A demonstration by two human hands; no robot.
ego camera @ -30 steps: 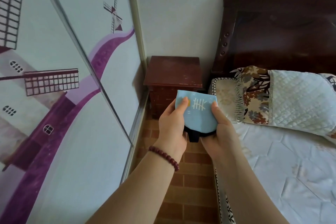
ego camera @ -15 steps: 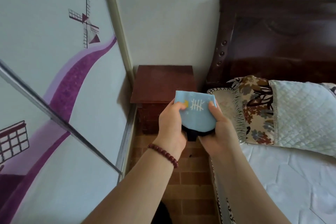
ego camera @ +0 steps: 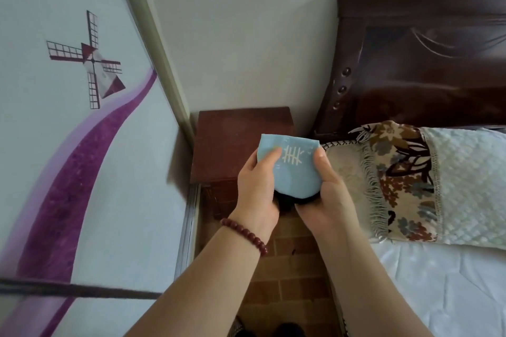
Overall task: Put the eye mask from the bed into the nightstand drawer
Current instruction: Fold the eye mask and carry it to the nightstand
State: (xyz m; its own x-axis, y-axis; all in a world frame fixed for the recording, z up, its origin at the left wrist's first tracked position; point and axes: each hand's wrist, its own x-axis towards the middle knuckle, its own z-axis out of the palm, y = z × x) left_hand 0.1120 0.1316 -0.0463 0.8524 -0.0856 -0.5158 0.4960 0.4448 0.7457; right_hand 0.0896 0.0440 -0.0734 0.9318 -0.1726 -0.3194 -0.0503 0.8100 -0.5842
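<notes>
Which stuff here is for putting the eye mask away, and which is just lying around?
For the job: eye mask, held in left hand and right hand; nightstand.
Just lying about: pillow, headboard, windmill door, bracelet.

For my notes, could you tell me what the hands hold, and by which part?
The light-blue eye mask: the left hand pinches its left edge, the right hand its right edge, thumbs on top.

Grey wall (ego camera: 246,35), sliding door (ego camera: 82,159) w/ windmill print, brick-look floor (ego camera: 295,282), dk wood headboard (ego camera: 424,63)
</notes>
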